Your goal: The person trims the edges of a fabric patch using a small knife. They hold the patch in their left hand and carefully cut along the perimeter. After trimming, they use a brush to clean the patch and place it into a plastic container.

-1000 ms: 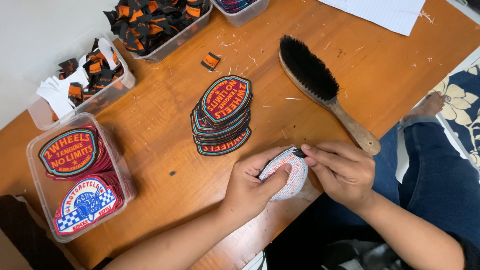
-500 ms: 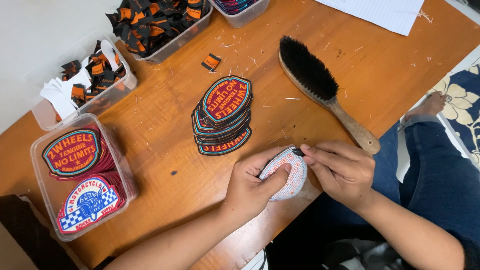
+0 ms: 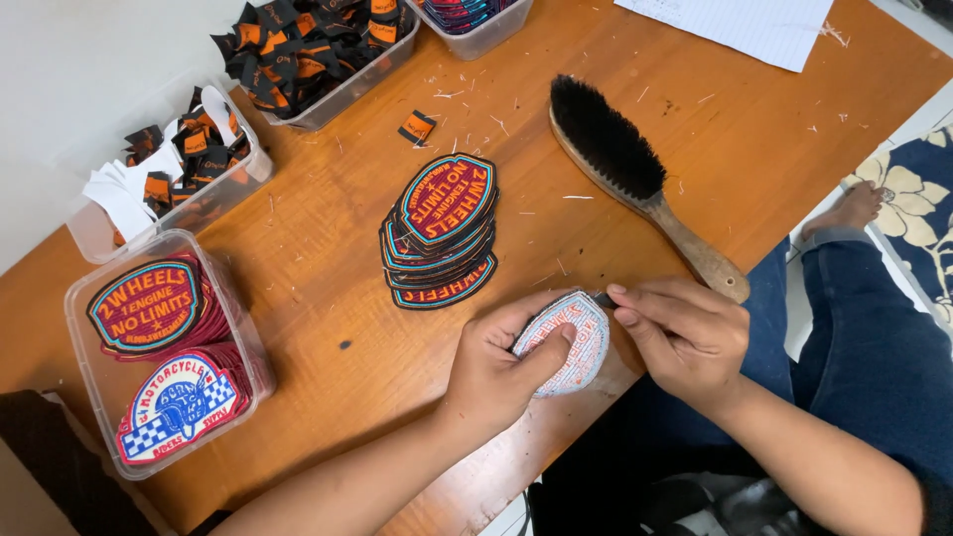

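- Fingers (image 3: pixel 556 342) of the left hand (image 3: pixel 496 372) curl around an oval patch (image 3: pixel 568 342), thumb pressed across its pale reverse side, the other fingers tucked underneath it.
- Right hand (image 3: pixel 685 337) comes in from the other side, fingertips (image 3: pixel 620 298) bunched tight and pinching at the patch's upper edge, where a small dark bit shows; what that bit is, cannot tell.
- Both hands hold the patch just above the near edge of the wooden table (image 3: pixel 298 288), the two sets of fingers almost touching across it.
- Just beyond the left fingers sits a stack of patches (image 3: pixel 442 228), red and dark with a blue border, face up.
- Past the right fingertips lies a wooden brush (image 3: pixel 635 179) with black bristles, its handle end close to the right knuckles.
- Well off to the left of the fingers, a clear plastic tub (image 3: pixel 243 328) holds more patches, two designs side by side.
- Farther out, two more clear tubs (image 3: pixel 248 164) are filled with small black-and-orange labels, and one stray label (image 3: pixel 417 127) lies on the wood near the stack.
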